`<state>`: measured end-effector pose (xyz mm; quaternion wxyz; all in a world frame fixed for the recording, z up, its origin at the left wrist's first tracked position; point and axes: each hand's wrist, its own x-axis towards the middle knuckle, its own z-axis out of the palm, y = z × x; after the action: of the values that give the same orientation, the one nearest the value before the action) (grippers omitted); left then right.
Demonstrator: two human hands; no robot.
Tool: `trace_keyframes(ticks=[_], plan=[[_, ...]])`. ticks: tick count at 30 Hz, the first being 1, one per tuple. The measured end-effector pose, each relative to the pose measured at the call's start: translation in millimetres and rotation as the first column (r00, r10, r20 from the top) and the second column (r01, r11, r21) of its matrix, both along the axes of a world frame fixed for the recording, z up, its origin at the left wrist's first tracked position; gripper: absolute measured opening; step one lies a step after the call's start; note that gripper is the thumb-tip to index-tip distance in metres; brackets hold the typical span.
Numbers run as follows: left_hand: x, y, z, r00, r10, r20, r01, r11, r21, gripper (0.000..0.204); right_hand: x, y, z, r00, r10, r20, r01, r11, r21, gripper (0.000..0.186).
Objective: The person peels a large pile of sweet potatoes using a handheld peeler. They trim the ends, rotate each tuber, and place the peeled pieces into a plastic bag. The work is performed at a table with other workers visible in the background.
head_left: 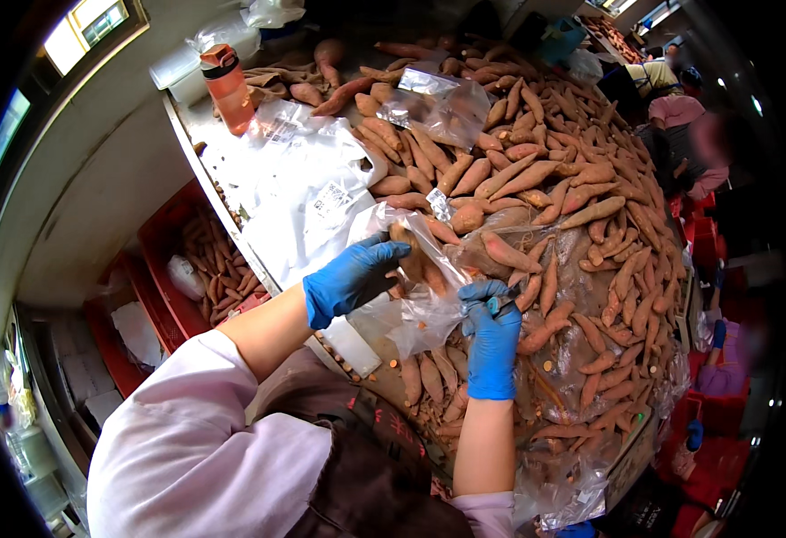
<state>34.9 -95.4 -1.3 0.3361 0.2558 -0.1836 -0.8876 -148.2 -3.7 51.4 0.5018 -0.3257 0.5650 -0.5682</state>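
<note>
Both hands wear blue gloves. My left hand (pixel 350 276) is closed around the left side of a clear plastic bag (pixel 415 321), with brown sweet potatoes (pixel 431 264) showing through it. My right hand (pixel 492 345) is at the bag's right edge, fingers curled in a pinch; a small dark and teal item shows at its fingertips, too small to name. The bag is held just above the table's near side, in front of a heap of loose sweet potatoes (pixel 581 170). White plastic bags (pixel 299 202) with printed labels lie beyond my left hand.
An orange bottle (pixel 229 94) stands at the table's far left. Clear packaging (pixel 438 103) lies on the heap. Red crates (pixel 173 251), one with sweet potatoes, stand left of the table. Other people work at the right, one in a purple sleeve (pixel 725 359).
</note>
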Motion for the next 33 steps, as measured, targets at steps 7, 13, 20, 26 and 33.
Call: trace_keyframes(ticks=[7,13,20,26,33], plan=[[24,2,4,0.852,0.242,0.464,0.009,0.88,-0.476,0.06,-31,13,-24,0.984,-0.163,0.071,0.165,0.986,-0.026,0.013],[57,4,33,0.761,0.368,0.534,0.248,0.596,-0.764,0.035,-83,80,-9,0.884,-0.462,0.067,0.466,0.883,-0.061,0.017],[20,46,50,0.938,-0.11,0.328,0.301,0.728,-0.616,0.023,-95,187,-61,0.838,-0.532,-0.123,0.546,0.82,0.17,0.015],[-36,93,42,0.759,-0.569,0.316,0.647,0.606,-0.464,0.031,-64,238,-136,0.692,-0.546,-0.472,0.671,0.728,0.14,0.013],[-46,110,31,0.655,-0.586,0.477,0.754,0.542,-0.37,0.025,-123,260,-132,0.516,-0.722,-0.461,0.82,0.571,0.024,0.02]])
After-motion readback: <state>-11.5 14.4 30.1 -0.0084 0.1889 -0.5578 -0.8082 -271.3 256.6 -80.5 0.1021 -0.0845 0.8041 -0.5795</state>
